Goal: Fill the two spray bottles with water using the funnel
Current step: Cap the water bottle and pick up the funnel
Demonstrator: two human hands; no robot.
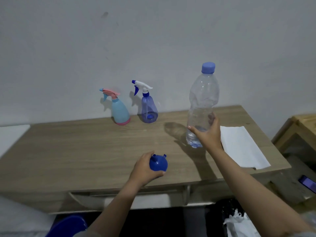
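Two spray bottles stand upright at the back of the wooden table (77, 151), near the wall: a light-blue one with a pink trigger head (120, 112) on the left, and a clear blue one with a white and blue trigger head (149, 108) to its right. Both have their heads on. My left hand (145, 168) grips a blue funnel (158, 163) lying spout-up near the table's front edge. My right hand (207, 134) holds the lower part of a tall clear water bottle (202, 103) with a blue cap on, upright at the table's right.
A white paper towel (242, 147) lies flat on the table's right end. A wooden stand (301, 127) sits beyond the right edge, with a phone (307, 183) below it. Under the table front I see a drawer (128, 199), a blue basin (68, 226) and crumpled white paper (239, 223).
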